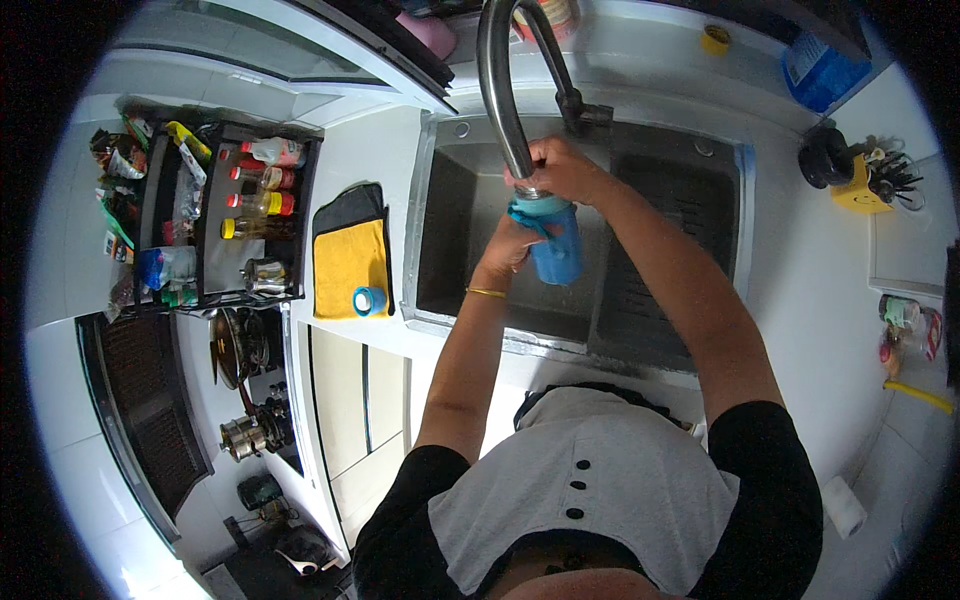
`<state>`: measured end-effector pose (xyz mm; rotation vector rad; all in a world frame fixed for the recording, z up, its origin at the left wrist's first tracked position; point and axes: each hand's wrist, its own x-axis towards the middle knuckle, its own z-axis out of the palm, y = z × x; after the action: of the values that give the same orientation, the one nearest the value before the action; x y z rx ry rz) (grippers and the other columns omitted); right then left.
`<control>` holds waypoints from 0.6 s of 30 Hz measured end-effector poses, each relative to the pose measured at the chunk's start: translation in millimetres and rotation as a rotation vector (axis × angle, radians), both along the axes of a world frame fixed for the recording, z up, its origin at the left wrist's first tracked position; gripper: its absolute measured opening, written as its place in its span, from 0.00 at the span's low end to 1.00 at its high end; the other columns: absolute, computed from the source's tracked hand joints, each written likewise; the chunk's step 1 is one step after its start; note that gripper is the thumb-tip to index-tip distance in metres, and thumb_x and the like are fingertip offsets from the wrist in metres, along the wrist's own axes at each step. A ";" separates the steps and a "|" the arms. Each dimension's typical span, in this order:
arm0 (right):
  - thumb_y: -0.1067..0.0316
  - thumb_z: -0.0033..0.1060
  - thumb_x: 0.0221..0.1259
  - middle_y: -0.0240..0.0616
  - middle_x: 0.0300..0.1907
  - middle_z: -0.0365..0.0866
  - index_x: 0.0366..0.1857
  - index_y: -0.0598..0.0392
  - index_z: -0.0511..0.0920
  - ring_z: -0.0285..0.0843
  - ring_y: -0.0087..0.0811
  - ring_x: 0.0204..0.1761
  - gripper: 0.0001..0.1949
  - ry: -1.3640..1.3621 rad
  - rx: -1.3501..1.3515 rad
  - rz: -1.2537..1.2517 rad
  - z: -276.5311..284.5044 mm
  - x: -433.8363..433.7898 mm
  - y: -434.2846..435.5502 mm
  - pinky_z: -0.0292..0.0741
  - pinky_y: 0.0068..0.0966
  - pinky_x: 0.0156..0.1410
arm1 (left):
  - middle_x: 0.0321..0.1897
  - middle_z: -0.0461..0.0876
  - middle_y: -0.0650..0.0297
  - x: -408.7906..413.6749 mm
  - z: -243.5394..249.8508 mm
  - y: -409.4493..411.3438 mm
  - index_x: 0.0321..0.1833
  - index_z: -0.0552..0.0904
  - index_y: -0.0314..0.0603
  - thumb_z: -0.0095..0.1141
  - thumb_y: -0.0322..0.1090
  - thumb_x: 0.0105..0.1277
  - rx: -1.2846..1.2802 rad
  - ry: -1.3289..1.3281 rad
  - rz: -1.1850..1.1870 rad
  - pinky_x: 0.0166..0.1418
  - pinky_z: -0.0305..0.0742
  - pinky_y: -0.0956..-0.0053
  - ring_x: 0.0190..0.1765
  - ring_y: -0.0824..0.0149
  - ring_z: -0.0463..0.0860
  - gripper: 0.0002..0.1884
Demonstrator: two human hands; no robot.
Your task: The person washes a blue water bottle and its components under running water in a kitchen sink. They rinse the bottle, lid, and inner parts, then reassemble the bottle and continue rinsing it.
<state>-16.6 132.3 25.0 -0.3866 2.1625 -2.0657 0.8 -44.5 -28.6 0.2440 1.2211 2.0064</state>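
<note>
Over the left basin of the double kitchen sink (pixel 510 304), a blue bottle (pixel 556 247) hangs tilted under the spout of the metal faucet (pixel 499 82). My left hand (pixel 514 244) grips the bottle near its neck, where a teal strap shows. At the bottle's mouth, close to the faucet outlet, is my right hand (pixel 559 169); its fingers are bent and partly hidden behind the spout. Something pinkish shows at those fingertips, too small to name. A blue and white bottle cap (pixel 368 301) rests on a folded yellow cloth (pixel 349 262) left of the sink.
A dark rack (pixel 217 217) of sauce bottles and packets stands on the left, beyond the cloth. Pans and a metal pot (pixel 244 439) sit by the stove. To the right are a yellow utensil holder (pixel 859 184) and a blue container (pixel 821 71).
</note>
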 end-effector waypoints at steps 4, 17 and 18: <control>0.63 0.65 0.55 0.41 0.25 0.81 0.32 0.60 0.82 0.76 0.28 0.26 0.10 0.225 0.255 -0.388 -2.3 6.8 -15.6 0.73 0.27 0.36 | 0.47 0.79 0.56 22.3 19.1 32.8 0.53 0.72 0.36 0.75 0.34 0.46 -0.511 0.461 0.364 0.53 0.76 0.66 0.49 0.63 0.80 0.32; 0.60 0.66 0.54 0.42 0.32 0.84 0.34 0.59 0.84 0.81 0.31 0.35 0.12 0.080 0.053 -0.195 -5.4 -12.3 -0.7 0.75 0.30 0.43 | 0.48 0.79 0.51 5.8 27.5 16.3 0.60 0.70 0.37 0.69 0.42 0.48 -0.104 -0.037 0.063 0.53 0.78 0.56 0.48 0.54 0.82 0.36; 0.60 0.66 0.54 0.43 0.31 0.84 0.34 0.59 0.84 0.82 0.31 0.34 0.12 0.067 0.128 -0.307 -6.2 -12.3 -0.4 0.76 0.31 0.43 | 0.48 0.79 0.50 6.7 33.6 18.4 0.61 0.68 0.34 0.71 0.41 0.47 -0.241 0.029 0.094 0.52 0.78 0.58 0.48 0.55 0.82 0.39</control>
<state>-28.9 132.0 18.8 -0.1165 2.5146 -2.0682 7.5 -26.1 5.1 0.0981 1.5027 1.9166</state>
